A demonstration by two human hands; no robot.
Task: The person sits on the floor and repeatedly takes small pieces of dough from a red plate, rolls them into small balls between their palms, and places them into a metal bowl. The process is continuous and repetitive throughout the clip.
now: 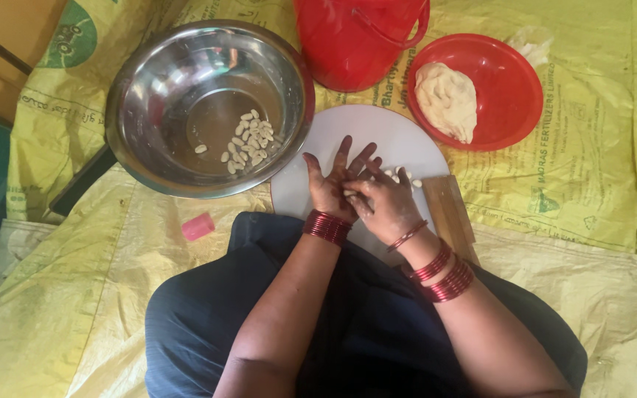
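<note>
My left hand [333, 180] is held flat, palm up, fingers spread, above a round white board [377, 129]. My right hand [385, 203] lies across its palm and presses a small piece of pale dough [350, 193] between the two hands. Several small dough bits [405, 177] lie on the board just past my right hand. Both wrists wear red bangles. A large steel bowl [156, 96] at the left holds several small shaped dough pieces [251, 140].
A red plate [510, 81] with a lump of dough [447, 99] stands at the upper right. A red bucket [355, 40] is behind the board. A wooden block [451, 214] lies by my right wrist. A small pink object [198, 226] rests on the yellow sheet [591, 184].
</note>
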